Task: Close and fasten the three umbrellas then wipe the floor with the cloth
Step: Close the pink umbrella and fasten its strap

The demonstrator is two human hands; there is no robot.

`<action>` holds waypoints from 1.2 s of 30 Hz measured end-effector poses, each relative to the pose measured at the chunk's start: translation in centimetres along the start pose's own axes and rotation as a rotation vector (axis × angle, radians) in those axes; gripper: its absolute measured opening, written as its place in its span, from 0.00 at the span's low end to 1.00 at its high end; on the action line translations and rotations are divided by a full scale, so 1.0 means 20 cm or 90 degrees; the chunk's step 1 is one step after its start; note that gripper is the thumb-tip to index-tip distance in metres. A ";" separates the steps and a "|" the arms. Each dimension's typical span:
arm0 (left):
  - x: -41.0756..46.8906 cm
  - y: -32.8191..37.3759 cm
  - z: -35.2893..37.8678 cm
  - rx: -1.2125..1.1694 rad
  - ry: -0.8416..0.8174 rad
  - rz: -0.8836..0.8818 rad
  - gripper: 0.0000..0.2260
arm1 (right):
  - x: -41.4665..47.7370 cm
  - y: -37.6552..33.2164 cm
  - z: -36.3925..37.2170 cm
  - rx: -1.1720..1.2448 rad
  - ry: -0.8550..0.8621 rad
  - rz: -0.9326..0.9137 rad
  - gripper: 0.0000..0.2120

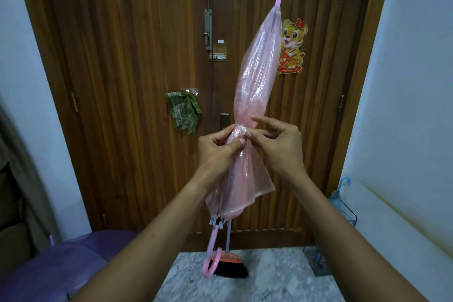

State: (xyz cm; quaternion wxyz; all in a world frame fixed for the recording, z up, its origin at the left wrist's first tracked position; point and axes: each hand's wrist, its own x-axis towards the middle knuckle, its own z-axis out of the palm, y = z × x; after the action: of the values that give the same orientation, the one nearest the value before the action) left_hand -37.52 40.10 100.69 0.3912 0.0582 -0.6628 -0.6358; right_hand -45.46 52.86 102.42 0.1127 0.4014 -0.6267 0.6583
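A folded pink transparent umbrella (257, 73) stands tilted in front of me, tip up, pink hooked handle near the floor. My left hand (215, 152) grips its gathered canopy at mid-height. My right hand (277, 144) pinches the white snap of the strap (244, 130) against the canopy, its other fingers spread. An open purple umbrella (56, 262) lies at the lower left. A blue umbrella (339, 193) stands folded in a wire rack at the right. A green checked cloth (183, 111) hangs on the door.
A brown wooden double door (122, 56) with a bolt fills the background. A broom (230, 267) with black bristles leans at its foot. The wire rack (318, 260) stands against the right white wall. The marble floor (257, 282) lies below. A curtain hangs at the far left.
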 end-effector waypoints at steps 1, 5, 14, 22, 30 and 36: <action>0.00 0.01 0.00 0.001 -0.001 0.003 0.21 | 0.00 0.00 0.00 -0.003 0.002 0.001 0.13; -0.01 0.02 -0.01 0.005 -0.021 0.019 0.22 | 0.02 0.00 0.00 0.021 0.008 0.013 0.11; 0.01 0.02 -0.06 -0.093 -0.043 -0.062 0.20 | -0.01 0.00 0.02 -0.055 -0.007 -0.094 0.12; -0.01 0.02 -0.08 -0.090 -0.064 -0.071 0.17 | 0.06 -0.01 -0.01 -0.147 -0.099 -0.069 0.08; -0.03 0.03 -0.05 -0.082 -0.060 -0.047 0.14 | 0.05 -0.04 -0.04 -0.126 -0.109 -0.079 0.07; -0.04 0.04 -0.03 -0.044 -0.060 -0.006 0.15 | 0.07 -0.08 -0.06 -0.282 -0.168 -0.200 0.08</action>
State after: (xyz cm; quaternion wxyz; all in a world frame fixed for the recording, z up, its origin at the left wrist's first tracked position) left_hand -36.26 40.24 100.91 0.3582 0.0180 -0.6580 -0.6621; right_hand -45.89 53.77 104.68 0.2158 0.5411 -0.6946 0.4222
